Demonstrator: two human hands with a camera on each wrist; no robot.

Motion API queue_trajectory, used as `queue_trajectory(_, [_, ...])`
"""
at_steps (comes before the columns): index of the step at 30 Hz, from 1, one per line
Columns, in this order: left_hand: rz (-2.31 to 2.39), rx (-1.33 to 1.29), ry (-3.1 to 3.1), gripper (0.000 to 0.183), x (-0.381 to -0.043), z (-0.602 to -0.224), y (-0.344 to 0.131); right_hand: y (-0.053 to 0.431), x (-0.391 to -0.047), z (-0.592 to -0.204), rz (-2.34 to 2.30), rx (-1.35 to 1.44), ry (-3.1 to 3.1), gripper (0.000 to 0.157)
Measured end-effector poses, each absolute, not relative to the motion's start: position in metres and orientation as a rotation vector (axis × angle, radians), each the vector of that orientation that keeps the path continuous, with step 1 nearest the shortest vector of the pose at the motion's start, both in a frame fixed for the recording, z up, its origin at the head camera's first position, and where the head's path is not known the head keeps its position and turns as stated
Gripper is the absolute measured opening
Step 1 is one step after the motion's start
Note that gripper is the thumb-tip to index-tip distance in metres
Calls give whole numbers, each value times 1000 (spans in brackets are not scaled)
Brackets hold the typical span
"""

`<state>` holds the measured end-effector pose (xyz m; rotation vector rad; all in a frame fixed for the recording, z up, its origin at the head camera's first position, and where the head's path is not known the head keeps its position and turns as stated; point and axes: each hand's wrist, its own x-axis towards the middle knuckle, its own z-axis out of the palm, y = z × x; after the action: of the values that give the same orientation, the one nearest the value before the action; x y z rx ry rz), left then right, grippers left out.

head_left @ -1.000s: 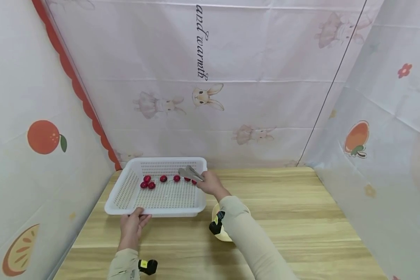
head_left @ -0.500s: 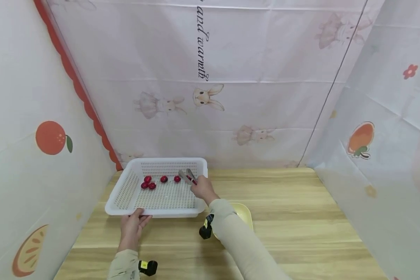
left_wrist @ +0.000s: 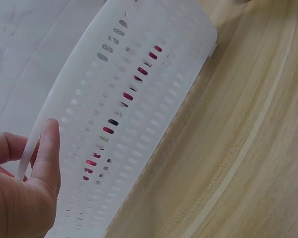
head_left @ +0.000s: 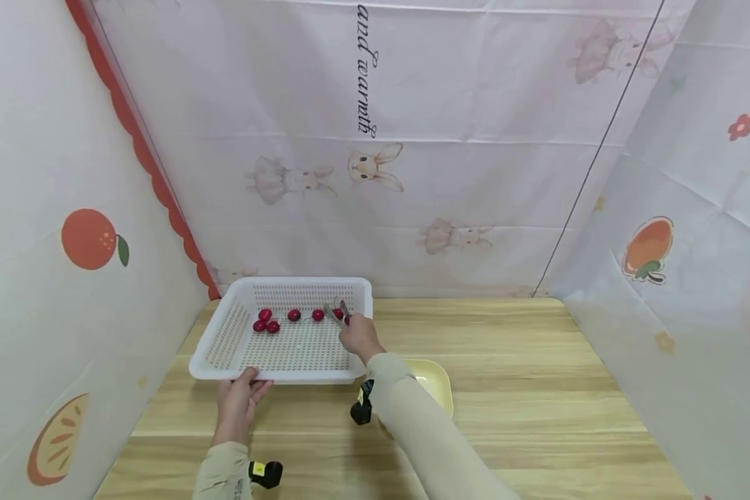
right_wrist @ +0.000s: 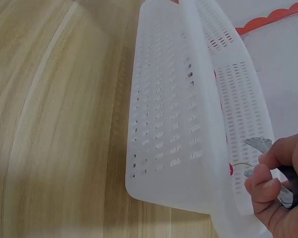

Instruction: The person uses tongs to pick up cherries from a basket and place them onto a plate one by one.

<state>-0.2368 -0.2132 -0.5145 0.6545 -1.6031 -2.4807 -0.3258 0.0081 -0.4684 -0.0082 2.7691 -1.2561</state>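
Observation:
My left hand point(head_left: 236, 403) grips the near rim of a white perforated plastic basket point(head_left: 287, 377), thumb on top, fingers underneath. In the left wrist view, that thumb and the fingers pinch the rim point(left_wrist: 45, 111). My right hand point(head_left: 360, 337) reaches over the basket's right side, holding small metal tongs point(head_left: 330, 312). Their tips stand apart around a red cherry point(head_left: 339, 314) near the back right corner. In the right wrist view, a thin stem shows by the tongs point(right_wrist: 258, 144). More cherries point(head_left: 294, 315) lie in a row to the left, with a cluster point(head_left: 266, 321) of several at the end.
A pale yellow dish point(head_left: 436, 382) stands on the wooden table point(head_left: 525, 396) right of the basket, partly hidden by my right sleeve point(head_left: 425, 437). Printed cloth walls point(head_left: 462, 180) enclose the table at the back and both sides.
My right hand has shifted slightly left and lower, and the tongs' tips have spread around the cherry. More of the yellow dish shows. My left hand keeps its hold on the rim.

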Motion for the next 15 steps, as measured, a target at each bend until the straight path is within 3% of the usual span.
queue_trajectory(15, [-2465, 647, -1570, 49, -241, -522, -215, -5, -326, -479, -1111, -26, 2875, 3])
